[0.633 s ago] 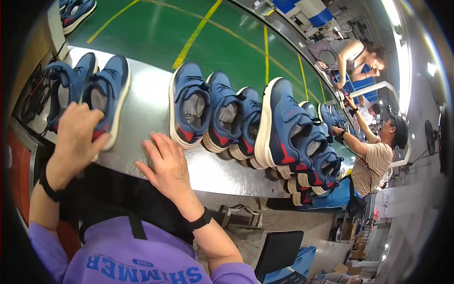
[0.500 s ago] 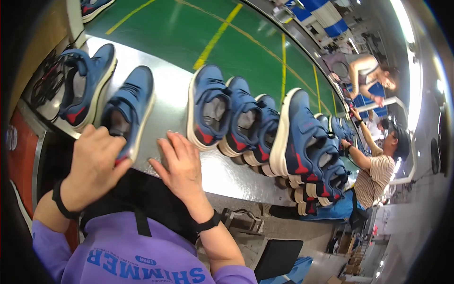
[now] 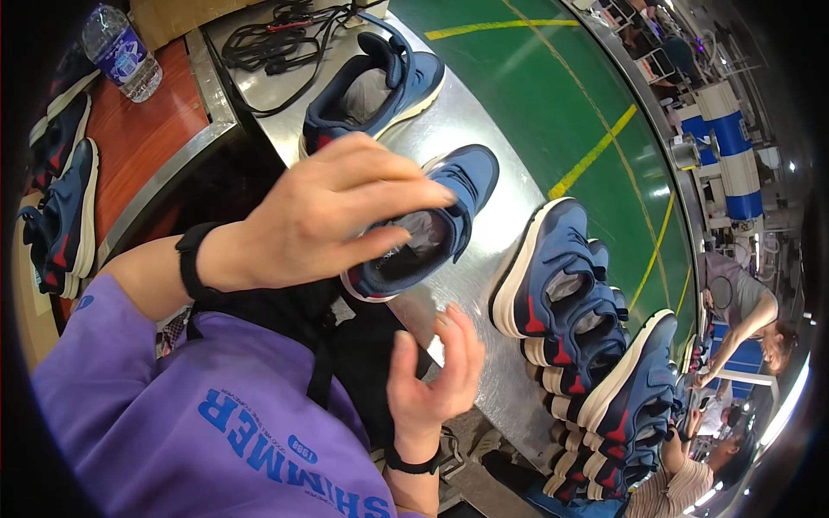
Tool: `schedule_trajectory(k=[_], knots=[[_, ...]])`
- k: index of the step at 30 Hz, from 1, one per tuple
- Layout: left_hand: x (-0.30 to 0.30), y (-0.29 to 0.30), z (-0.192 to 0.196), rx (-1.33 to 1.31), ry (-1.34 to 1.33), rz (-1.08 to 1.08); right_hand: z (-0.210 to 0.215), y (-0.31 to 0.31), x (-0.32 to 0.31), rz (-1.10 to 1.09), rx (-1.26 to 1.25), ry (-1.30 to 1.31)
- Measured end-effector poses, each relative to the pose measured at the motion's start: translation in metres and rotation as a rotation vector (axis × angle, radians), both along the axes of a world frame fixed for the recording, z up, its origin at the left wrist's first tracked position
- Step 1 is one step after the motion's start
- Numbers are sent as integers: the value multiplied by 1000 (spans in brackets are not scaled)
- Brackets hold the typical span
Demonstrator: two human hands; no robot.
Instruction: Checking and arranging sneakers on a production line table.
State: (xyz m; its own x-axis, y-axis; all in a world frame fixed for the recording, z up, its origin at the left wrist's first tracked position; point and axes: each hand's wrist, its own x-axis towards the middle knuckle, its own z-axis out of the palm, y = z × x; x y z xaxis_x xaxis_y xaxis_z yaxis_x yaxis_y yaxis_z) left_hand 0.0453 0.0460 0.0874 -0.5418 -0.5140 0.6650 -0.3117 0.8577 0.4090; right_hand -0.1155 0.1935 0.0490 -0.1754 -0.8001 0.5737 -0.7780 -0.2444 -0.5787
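A blue sneaker (image 3: 480, 166) with a cream sole stands on the metal bench (image 3: 449, 298) in front of me. My left hand (image 3: 324, 211) is over its opening, thumb and forefinger apart, nothing seen between them; its other fingers are partly hidden. Nearer to me, my right hand (image 3: 440, 375) hovers by the bench's front edge, fingers loosely bent, thumb apart, holding nothing. Just beyond the left hand sits a second blue sneaker (image 3: 414, 82) with its strap lifted; the hand covers part of its heel. Pale stuffing shows inside both shoes.
Rows of blue sneakers (image 3: 553, 276), some stacked, line the bench to the right. Black cables (image 3: 276, 47) lie at its far left end. On a red-brown table (image 3: 164, 108) at left stand a water bottle (image 3: 125, 56) and more sneakers (image 3: 73, 207). People work at far right.
The view has swung left, bringing the red-brown table and bottle into sight. My left hand has moved from the sneaker's heel to above its opening. My right hand has lifted off the bench.
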Motion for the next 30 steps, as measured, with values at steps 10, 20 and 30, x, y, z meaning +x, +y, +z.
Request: schedule_trajectory(k=[10, 20, 30], knots=[[-10, -8, 7, -53, -228, -167, 3, -34, 20, 126, 72, -27], [-4, 30, -11, -89, -427, -181, -1, -42, -5, -21, 638, -978], [34, 50, -25, -70, -352, -296, 16, -21, 8, 207, 833, -1403]])
